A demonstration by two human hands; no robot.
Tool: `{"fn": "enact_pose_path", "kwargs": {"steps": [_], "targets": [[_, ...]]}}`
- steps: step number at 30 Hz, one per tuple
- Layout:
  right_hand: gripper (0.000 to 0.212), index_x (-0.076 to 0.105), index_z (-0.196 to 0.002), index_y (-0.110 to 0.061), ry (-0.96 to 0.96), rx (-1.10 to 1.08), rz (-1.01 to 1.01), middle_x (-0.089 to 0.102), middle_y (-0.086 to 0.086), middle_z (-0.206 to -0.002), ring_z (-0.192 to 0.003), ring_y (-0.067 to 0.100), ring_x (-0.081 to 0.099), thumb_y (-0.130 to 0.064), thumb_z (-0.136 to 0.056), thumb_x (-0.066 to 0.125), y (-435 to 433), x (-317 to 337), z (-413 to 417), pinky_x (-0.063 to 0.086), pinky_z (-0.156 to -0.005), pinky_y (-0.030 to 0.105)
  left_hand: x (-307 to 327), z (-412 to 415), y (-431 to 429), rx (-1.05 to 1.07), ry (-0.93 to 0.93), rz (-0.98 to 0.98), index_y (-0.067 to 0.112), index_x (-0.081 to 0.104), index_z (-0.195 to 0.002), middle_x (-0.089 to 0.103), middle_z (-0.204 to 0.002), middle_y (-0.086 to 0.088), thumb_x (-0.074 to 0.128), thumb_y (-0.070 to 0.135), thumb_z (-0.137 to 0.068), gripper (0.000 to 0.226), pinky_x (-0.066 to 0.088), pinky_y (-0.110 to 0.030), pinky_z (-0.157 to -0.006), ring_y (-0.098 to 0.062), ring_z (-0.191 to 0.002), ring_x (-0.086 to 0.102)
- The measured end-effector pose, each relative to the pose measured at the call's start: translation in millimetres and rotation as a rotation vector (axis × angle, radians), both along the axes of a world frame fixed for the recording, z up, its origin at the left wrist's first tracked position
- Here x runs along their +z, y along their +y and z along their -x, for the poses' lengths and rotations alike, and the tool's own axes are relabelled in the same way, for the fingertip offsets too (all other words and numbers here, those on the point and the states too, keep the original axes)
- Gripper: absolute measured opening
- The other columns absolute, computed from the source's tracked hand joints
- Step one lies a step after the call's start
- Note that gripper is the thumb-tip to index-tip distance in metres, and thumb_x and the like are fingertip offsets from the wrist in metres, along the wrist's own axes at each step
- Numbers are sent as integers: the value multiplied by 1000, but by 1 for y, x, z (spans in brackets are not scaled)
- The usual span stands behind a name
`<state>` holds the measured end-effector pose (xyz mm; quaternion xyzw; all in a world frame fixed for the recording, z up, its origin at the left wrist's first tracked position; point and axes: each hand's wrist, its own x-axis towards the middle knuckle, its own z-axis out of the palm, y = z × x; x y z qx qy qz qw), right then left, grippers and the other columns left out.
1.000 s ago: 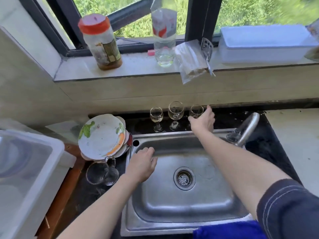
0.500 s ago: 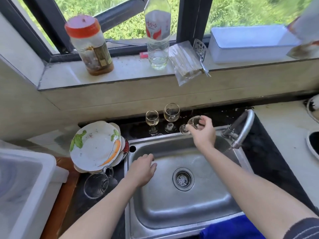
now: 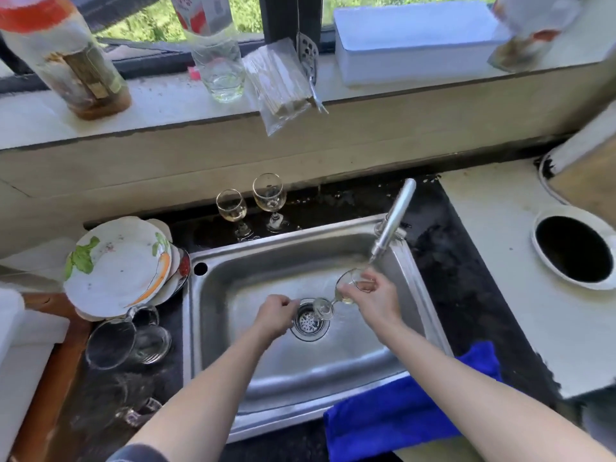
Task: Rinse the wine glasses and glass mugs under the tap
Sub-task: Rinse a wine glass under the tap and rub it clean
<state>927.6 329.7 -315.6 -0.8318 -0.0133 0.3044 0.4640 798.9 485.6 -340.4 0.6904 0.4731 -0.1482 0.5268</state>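
My right hand (image 3: 376, 295) grips a small wine glass (image 3: 346, 285) by its bowl, tilted on its side over the steel sink (image 3: 233, 271), its foot pointing left above the drain (image 3: 308, 323). The glass sits just under the spout of the tap (image 3: 391, 220). My left hand (image 3: 275, 315) hovers over the sink beside the drain, fingers loosely curled, holding nothing. Two more wine glasses (image 3: 231, 208) (image 3: 269, 196) stand upright on the dark counter behind the sink. Glass mugs (image 3: 113, 341) (image 3: 151, 338) lie on the counter left of the sink.
A stack of plates (image 3: 116, 265) leans left of the sink. A blue cloth (image 3: 410, 408) hangs over the front right edge. On the sill stand a jar (image 3: 70, 61), a bottle (image 3: 216, 55), a plastic bag and a white box (image 3: 413, 41). A round hole (image 3: 573, 248) opens in the right counter.
My right hand lifted the third wine glass off the back counter and brought it down under the spout, tilted sideways. My left hand moved from the sink's left rim toward the drain.
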Motion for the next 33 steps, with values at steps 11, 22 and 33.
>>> {"fn": "enact_pose_path", "kwargs": {"steps": [11,22,33], "targets": [[55,56,-107,-19,158,91,-125,64,1,-97,-89,18,64,-35,-65,87,-1,15,-36,57,-71,36,1,-29,-37,374,-99,234,5,55,-78,58,-74,-13,55,15,-95,20,44,-24,-49,-19,-57,57],[53,60,-104,-13,228,382,-102,72,5,-92,-76,25,73,-41,-66,85,-1,30,-61,51,-55,28,9,-48,-44,723,-310,346,8,50,-101,57,-91,-21,48,0,-95,10,52,-26,-47,-28,-60,56],[35,59,-99,-25,257,532,-144,68,4,-101,-81,26,70,-34,-74,82,-2,33,-74,52,-59,32,3,-49,-55,593,-212,350,14,55,-106,61,-76,-13,43,17,-99,14,30,-22,-46,-17,-49,42]]}}
